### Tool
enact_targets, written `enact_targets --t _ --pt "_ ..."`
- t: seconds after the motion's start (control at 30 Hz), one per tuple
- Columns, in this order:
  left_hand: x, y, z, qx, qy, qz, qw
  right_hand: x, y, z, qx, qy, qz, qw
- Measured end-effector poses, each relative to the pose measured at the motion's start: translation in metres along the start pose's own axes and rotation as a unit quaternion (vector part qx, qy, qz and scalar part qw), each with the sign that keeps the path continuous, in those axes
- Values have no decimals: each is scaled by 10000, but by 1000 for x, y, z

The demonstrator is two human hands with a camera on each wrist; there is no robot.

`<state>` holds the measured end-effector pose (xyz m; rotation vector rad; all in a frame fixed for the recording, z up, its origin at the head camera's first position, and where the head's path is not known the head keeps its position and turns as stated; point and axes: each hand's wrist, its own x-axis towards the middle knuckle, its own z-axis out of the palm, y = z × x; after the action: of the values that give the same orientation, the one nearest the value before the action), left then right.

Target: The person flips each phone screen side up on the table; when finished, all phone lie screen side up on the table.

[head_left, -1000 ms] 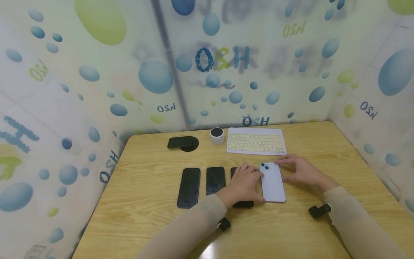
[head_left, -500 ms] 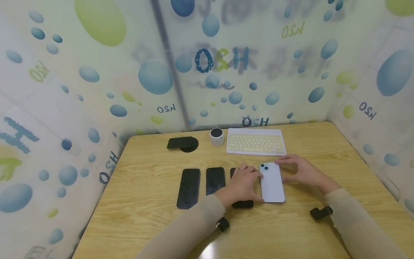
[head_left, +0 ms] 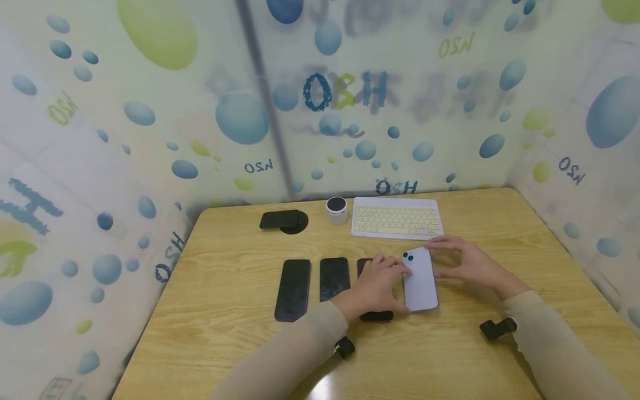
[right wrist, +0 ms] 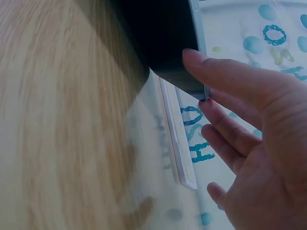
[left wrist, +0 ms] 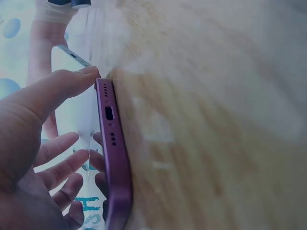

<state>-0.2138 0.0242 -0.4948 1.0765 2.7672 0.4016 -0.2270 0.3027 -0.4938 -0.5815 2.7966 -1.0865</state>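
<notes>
A light-coloured smartphone (head_left: 420, 286) lies back up, its right side lifted and the dark screen (right wrist: 163, 38) turned towards the table. My right hand (head_left: 467, 262) pinches its upper right edge, with the thumb on the screen side in the right wrist view. At the phone's left edge, my left hand (head_left: 378, 283) touches it, thumb near the lower left corner and fingers loosely spread. Beneath that hand lies a dark-screened smartphone (head_left: 376, 316), largely covered; its purple-pink frame (left wrist: 112, 139) and charging port show in the left wrist view.
Two more black-screened smartphones (head_left: 293, 290) (head_left: 334, 278) lie in the row to the left. Behind them stand a black stand-like device (head_left: 280, 220), a small white cylinder with a dark top (head_left: 336, 211) and a white keyboard (head_left: 396, 218). Patterned walls (head_left: 200, 111) enclose the wooden table (head_left: 215, 311).
The light-coloured phone lay flat before; its right side is now raised and it has shifted slightly leftward, with my right hand holding its edge. My left hand has hardly moved.
</notes>
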Motion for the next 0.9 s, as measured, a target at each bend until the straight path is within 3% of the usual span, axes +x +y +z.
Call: enact_targets --t 0.37,0.9 --pt "-4 -3 -2 -347 107 -56 9993 5 -9 3 123 174 -212 9995" --pt "-9 -7 -11 -1019 453 233 9935 12 -23 9 118 273 -496 9983"
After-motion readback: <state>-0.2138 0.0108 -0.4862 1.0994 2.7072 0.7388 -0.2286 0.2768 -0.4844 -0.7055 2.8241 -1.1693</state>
